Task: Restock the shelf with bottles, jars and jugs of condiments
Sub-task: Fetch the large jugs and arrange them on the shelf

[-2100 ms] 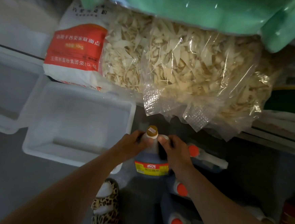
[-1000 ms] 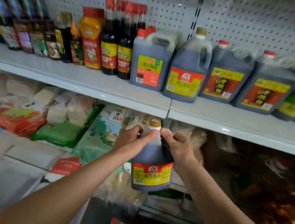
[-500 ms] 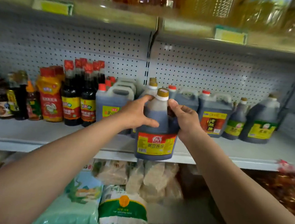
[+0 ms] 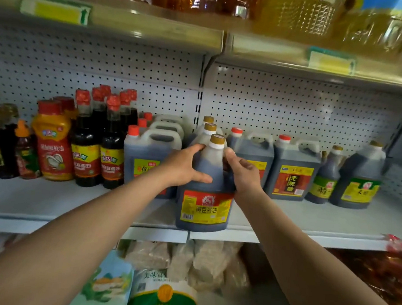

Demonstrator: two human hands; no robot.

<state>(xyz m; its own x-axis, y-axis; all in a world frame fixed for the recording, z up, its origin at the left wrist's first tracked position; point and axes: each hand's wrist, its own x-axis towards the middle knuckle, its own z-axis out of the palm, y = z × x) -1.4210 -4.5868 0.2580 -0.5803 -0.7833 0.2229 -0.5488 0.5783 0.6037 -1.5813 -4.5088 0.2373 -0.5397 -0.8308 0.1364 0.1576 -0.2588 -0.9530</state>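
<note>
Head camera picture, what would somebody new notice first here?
First, the dark soy sauce jug with its red and yellow label, gripped by the left hand and right hand at the front edge of the shelf. Behind it stand two matching gold-capped jugs, with red-capped bottles to the left.

shelf point(image 4: 47, 200): white | on it: sauce bottles point(image 4: 99, 149), dark jugs point(image 4: 292, 174)
</note>
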